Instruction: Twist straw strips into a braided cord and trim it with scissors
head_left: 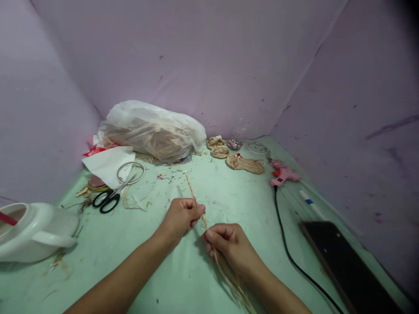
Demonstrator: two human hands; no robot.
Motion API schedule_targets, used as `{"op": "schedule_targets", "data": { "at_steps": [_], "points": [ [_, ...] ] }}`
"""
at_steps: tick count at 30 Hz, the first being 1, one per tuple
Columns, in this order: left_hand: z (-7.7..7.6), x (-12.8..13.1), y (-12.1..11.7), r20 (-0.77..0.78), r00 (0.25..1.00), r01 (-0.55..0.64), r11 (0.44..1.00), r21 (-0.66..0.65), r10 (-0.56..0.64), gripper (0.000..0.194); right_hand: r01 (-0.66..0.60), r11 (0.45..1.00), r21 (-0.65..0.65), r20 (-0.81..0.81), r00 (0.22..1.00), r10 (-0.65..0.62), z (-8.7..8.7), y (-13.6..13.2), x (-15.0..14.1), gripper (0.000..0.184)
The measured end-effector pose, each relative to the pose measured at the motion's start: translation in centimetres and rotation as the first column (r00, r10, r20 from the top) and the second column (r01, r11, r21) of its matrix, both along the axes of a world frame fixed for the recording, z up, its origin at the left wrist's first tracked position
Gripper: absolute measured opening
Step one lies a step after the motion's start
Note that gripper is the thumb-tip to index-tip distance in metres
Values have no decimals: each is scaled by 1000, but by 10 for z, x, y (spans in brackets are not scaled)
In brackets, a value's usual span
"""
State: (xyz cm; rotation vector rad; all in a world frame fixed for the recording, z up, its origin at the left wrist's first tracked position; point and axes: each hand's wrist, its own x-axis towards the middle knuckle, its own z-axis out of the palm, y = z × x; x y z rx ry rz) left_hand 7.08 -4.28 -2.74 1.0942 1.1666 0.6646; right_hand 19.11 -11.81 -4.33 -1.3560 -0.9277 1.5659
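A thin straw-coloured braid runs between my hands above the green table. My left hand is closed, pinching the braid around its middle between thumb and fingers. Lower down, my right hand is closed too, its thumb and fingers gripping the braid where it meets the loose strands. Those loose fibre strands trail from under my right hand toward the near edge of the view. The braid's far tip points away from me. Some fingers of both hands are hidden.
Black-handled scissors, a white watering can and a plastic bag are on the left. Small woven slippers lie at the back. On the right are a pink glue gun, its black cord and a dark phone.
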Motion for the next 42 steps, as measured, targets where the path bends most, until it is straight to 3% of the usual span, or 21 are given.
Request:
{"op": "schedule_targets", "data": {
  "at_steps": [2, 4, 6, 7, 9, 11, 14, 19, 21, 23, 25, 27, 28, 29, 31, 33, 35, 37, 42],
  "points": [
    [-4, 4, -4, 12, 998, -63, 998, -3, 63, 28, -60, 982, 179, 181, 983, 28, 0, -3, 0, 32],
    [-8, 8, -7, 30, 994, -109, 994, -19, 109, 28, -178, 907, 382, 373, 928, 25, 2, -6, 1, 34],
    [-9, 10, -8, 41, 992, -117, 992, -47, 119, 28, -281, 826, 488, 484, 875, 12, 3, -8, 2, 34],
    [-9, 10, -7, 47, 993, -102, 993, -67, 105, 28, -278, 820, 500, 481, 876, 4, 3, -8, 2, 33],
    [-5, 6, -3, 69, 996, -52, 992, -111, 60, 28, -151, 885, 440, 352, 936, -15, 1, -8, -1, 31],
    [1, 1, 4, 129, 991, -13, 993, -119, 28, 27, 23, 968, 249, 141, 988, -60, 0, -7, -6, 29],
    [11, -9, 13, 225, 974, -18, 998, -64, 32, 26, 90, 996, 18, -34, 995, -90, 0, -5, -14, 33],
    [17, -14, 18, 217, 972, -95, 995, 6, 91, 23, 44, 999, 17, -8, 999, -44, -4, -7, -18, 32],
    [16, -11, 16, 186, 969, -163, 987, -7, 161, 21, 8, 995, 100, 53, 998, -13, -7, -9, -16, 31],
    [14, -6, 12, 137, 967, -212, 976, -44, 216, 20, -104, 958, 269, 193, 980, 52, -7, -13, -13, 33],
    [12, -2, 8, 88, 964, -243, 967, -75, 249, 20, -269, 858, 437, 379, 920, 96, -4, -16, -10, 36],
    [11, 0, 7, 61, 963, -256, 962, -98, 263, 20, -373, 773, 513, 498, 863, 86, 0, -18, -8, 35],
    [10, 0, 8, 54, 963, -256, 960, -112, 263, 20, -393, 759, 519, 522, 849, 82, 2, -18, -8, 35],
    [10, -2, 9, 51, 965, -249, 960, -129, 257, 19, -393, 770, 502, 524, 847, 90, 3, -17, -8, 35],
    [10, -5, 14, 59, 970, -222, 962, -162, 234, 17, -341, 850, 401, 443, 884, 146, 4, -14, -7, 35],
    [12, -9, 17, 83, 975, -191, 966, -177, 208, 15, -254, 934, 253, 246, 950, 191, 3, -9, -5, 36],
    [13, -9, 14, 93, 979, -163, 971, -178, 181, 15, -148, 981, 123, 19, 989, 146, 3, -4, -2, 41],
    [14, -4, 7, 76, 985, -139, 975, -174, 154, 16, -58, 997, 52, -93, 994, 63, 4, 1, 1, 45],
    [13, 8, -9, 52, 995, -72, 981, -182, 83, 19, 0, 999, 35, -80, 997, 3, 2, 4, 1, 43]
  ]
}}
